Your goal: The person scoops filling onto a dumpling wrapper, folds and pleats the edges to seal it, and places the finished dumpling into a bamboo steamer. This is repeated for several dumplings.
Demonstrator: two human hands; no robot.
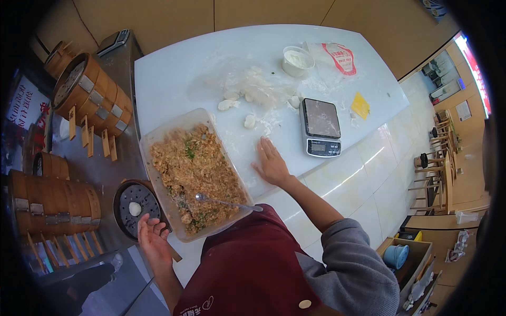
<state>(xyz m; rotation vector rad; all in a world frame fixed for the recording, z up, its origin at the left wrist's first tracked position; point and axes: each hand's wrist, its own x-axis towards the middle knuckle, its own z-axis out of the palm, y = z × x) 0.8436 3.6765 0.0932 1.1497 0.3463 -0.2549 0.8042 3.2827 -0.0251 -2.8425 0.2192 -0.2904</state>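
Observation:
My right hand (pixel 272 164) lies palm down on the white worktop (pixel 170 79), with nothing seen in it. Just beyond its fingertips sits a small piece of dough (pixel 250 121). Over by the bamboo steamer basket (pixel 118 205), my left hand (pixel 152 235) is empty with its fingers loosely apart. One round white bun (pixel 135 209) rests on the dark perforated liner inside that basket. Between my hands stands a plastic tub (pixel 211 118) of brown chopped filling (pixel 193 162) with green bits. A metal spoon (pixel 229 203) lies in the filling, its handle over the rim.
A digital scale (pixel 322 122) stands right of the dough. Farther back are a plastic bag (pixel 257 85) over dough pieces, a tub of flour (pixel 297 63), a printed bag (pixel 336 55) and a yellow scraper (pixel 360 106). Stacked steamers (pixel 95 94) with wooden handles line the left counter.

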